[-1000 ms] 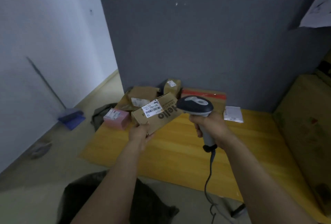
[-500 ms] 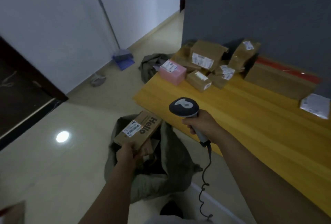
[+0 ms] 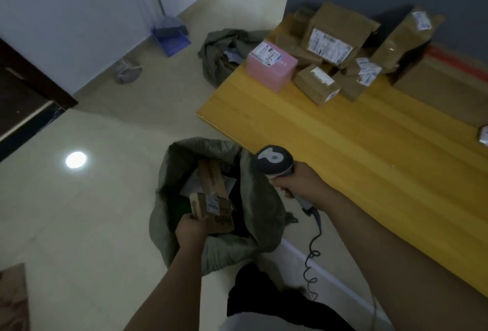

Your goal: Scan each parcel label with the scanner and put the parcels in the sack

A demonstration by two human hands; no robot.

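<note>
Two full grips: holds cardboard parcel [image 3: 212, 211] in left hand [image 3: 191, 230], within sack [image 3: 264, 198] mouth, lower centre; clasps scanner [image 3: 273, 161] in right hand [image 3: 301, 185].

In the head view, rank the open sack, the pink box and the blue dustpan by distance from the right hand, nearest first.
1. Open sack, on the floor just left of the right hand.
2. Pink box, at the far left corner of the table.
3. Blue dustpan, on the floor beyond the table, farther left.
</note>
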